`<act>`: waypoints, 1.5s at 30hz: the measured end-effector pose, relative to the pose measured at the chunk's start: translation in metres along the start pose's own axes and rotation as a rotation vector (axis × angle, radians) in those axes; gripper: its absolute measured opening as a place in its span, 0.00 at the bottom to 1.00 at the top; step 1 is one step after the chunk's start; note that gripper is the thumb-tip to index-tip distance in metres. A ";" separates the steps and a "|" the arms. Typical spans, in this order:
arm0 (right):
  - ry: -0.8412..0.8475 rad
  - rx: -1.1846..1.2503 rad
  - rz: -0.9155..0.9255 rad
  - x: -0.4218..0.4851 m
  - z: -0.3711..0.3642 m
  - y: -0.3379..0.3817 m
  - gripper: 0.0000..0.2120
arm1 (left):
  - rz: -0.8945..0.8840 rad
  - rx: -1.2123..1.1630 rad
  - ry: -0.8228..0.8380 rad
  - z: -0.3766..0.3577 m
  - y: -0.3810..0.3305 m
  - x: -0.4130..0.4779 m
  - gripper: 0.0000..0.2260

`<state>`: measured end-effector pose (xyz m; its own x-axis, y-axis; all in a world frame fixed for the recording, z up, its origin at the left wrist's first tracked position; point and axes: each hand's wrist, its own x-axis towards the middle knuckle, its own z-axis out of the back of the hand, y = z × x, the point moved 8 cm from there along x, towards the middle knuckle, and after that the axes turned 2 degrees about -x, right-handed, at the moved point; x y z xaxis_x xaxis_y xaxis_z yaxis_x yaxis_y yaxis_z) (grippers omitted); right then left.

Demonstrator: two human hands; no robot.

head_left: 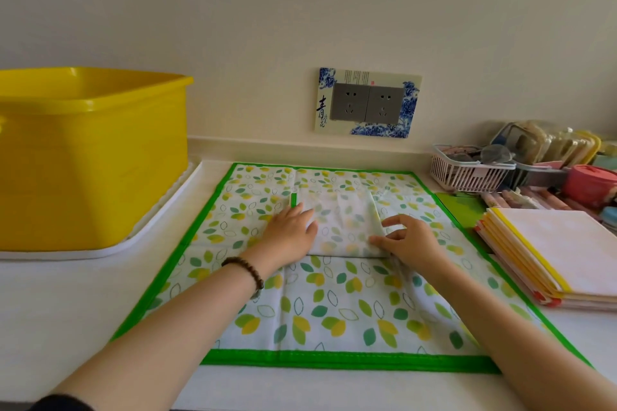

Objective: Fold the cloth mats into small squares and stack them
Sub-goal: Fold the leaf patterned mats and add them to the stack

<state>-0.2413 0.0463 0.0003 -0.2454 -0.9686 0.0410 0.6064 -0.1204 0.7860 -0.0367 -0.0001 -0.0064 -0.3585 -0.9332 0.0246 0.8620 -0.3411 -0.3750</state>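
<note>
A leaf-print cloth mat folded into a small square (344, 227) lies on top of a larger leaf-print mat with green trim (334, 304), which is spread flat on the white counter. My left hand (288, 232) presses flat on the folded mat's left edge, fingers together. At the folded mat's right front corner, my right hand (405, 240) pinches the edge between thumb and fingers. To the right sits a stack of folded mats (554, 257), yellow and orange edges showing, a pale one on top.
A yellow plastic tub (90, 157) stands on a white tray (160, 220) at the left. A double wall socket (367, 103) is on the back wall. At the back right are a white basket (467, 170), food containers and a pink pot (589, 183).
</note>
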 end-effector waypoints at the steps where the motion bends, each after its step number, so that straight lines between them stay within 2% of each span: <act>1: -0.001 0.007 -0.001 0.000 0.000 -0.001 0.19 | 0.009 0.011 0.013 -0.005 0.002 0.002 0.22; 4: -0.036 -0.040 0.021 -0.002 -0.001 0.005 0.22 | 0.023 0.050 0.019 -0.015 0.008 0.004 0.23; 7: -0.120 -0.316 0.190 -0.003 -0.011 0.029 0.23 | 0.025 0.073 0.014 -0.016 0.008 0.004 0.23; 9: -0.125 -0.407 0.296 0.001 -0.027 0.049 0.22 | 0.027 0.080 0.010 -0.015 0.007 0.005 0.23; 12: -0.046 -0.513 0.352 0.017 -0.059 0.069 0.21 | 0.038 0.099 0.004 -0.015 0.007 0.006 0.23; 19: 0.177 -0.718 0.319 0.038 -0.112 0.066 0.24 | 0.038 0.146 -0.024 -0.017 0.008 0.009 0.23; 24: 0.204 -0.712 0.305 0.042 -0.100 0.047 0.25 | 0.032 0.153 -0.006 -0.014 0.007 0.008 0.23; 30: 0.188 -0.755 0.185 0.051 -0.069 0.016 0.27 | 0.037 0.188 0.053 -0.007 0.007 0.010 0.24; 35: 0.176 -0.734 0.186 0.051 -0.068 0.016 0.27 | 0.020 0.144 -0.025 0.005 -0.002 0.028 0.24; 45: 0.183 -0.748 0.185 0.051 -0.067 0.017 0.27 | 0.050 0.082 0.025 -0.014 0.018 0.055 0.23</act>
<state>-0.1926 -0.0195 -0.0257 -0.0024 -0.9997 -0.0227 0.9887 -0.0057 0.1501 -0.0457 -0.0564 -0.0249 -0.3222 -0.9465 -0.0161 0.9051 -0.3030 -0.2983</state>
